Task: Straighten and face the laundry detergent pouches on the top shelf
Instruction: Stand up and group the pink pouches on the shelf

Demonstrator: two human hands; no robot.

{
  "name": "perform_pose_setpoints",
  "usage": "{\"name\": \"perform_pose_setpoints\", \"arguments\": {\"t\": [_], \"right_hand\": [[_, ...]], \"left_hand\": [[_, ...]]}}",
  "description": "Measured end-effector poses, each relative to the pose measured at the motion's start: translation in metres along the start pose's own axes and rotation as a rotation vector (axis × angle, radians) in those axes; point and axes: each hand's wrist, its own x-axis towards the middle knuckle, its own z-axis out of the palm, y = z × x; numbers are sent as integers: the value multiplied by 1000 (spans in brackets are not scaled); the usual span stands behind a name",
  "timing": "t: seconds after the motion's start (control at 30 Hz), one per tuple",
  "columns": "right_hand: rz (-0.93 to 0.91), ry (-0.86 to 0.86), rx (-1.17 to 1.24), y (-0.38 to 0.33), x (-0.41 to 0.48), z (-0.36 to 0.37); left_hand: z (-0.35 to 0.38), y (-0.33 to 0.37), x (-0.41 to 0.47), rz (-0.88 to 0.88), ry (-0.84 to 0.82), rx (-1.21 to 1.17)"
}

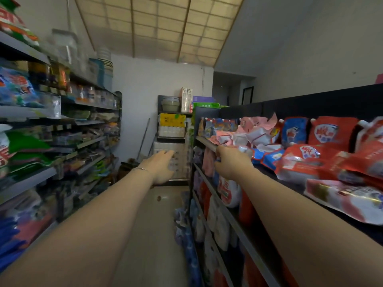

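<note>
Reaching toward the jumbled detergent pouches (pixel 310 160) on the top shelf (pixel 205 141).
Most pouches lie toppled along the shelf's front edge and a few stand at the back, so I judge facing barely begun. My left hand (pixel 161 166) hangs released over the aisle. My right hand (pixel 232 162) meets the front edge, fingers hidden, so I cannot tell its grasp. Blur smears the labels.

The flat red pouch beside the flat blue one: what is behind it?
A blue pouch and an upright red pouch stand behind the flat red pouch, against the dark back panel. It covers their lower parts, so their bases cannot be seen.
</note>
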Motion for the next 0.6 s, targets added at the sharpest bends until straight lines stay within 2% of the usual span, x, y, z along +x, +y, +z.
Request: {"name": "perform_pose_setpoints", "arguments": {"t": [0.27,0.6], "right_hand": [[113,-42,36,19,104,70],[95,-41,-78,60,249,147]], "left_hand": [[60,-57,112,-1,-92,-24],[125,-98,268,36,-103,-78]]}}
